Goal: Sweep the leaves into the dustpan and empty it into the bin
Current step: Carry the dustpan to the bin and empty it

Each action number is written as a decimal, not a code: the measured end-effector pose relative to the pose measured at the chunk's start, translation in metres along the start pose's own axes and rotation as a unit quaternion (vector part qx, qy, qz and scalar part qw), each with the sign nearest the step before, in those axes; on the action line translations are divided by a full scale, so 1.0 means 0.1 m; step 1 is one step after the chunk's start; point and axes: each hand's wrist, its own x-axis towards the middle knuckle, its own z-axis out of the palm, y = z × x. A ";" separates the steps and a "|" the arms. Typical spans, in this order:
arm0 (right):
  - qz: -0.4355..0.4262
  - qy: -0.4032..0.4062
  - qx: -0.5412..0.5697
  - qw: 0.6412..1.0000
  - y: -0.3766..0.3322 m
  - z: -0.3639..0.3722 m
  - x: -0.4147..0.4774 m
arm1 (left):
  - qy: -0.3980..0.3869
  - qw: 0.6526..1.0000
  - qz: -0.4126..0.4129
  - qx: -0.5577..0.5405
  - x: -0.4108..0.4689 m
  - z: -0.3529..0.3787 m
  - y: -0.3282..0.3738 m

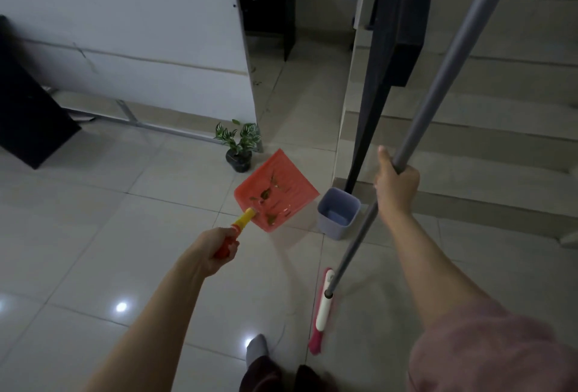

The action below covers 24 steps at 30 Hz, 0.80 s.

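My left hand (219, 249) grips the red and yellow handle of an orange dustpan (286, 179), which I hold above the floor. Several brown leaves (266, 194) lie in the pan. Just right of the pan, a small grey bin (338, 213) stands on the tiles at the foot of the stairs; it looks empty inside. My right hand (395, 185) is closed around the grey pole of a broom (438, 91). The broom's pink and white head (322, 313) rests on the floor near my feet.
A small potted plant (239, 144) stands at the wall corner behind the dustpan. Steps (469, 147) rise on the right behind a dark post (369, 129). A dark panel (28, 110) leans at the left. A few leaf bits (258, 82) lie in the passage beyond.
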 end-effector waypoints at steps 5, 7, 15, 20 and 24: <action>-0.006 -0.006 0.021 1.000 -0.09 -0.02 0.03 | -0.002 0.999 0.035 0.011 0.00 0.24 0.13; -0.002 -0.018 0.024 1.000 -0.13 -0.01 0.03 | -0.024 0.999 0.031 0.006 -0.02 0.34 0.24; 0.008 -0.058 0.014 0.998 -0.08 -0.12 -0.05 | -0.026 0.995 0.062 0.078 -0.17 0.74 0.50; -0.010 -0.027 0.002 1.000 -0.09 -0.27 0.05 | -0.029 0.993 0.061 0.092 -0.17 0.89 0.53; -0.018 0.001 -0.006 1.000 -0.13 -0.32 0.13 | -0.023 0.991 0.079 0.110 -0.11 1.01 0.52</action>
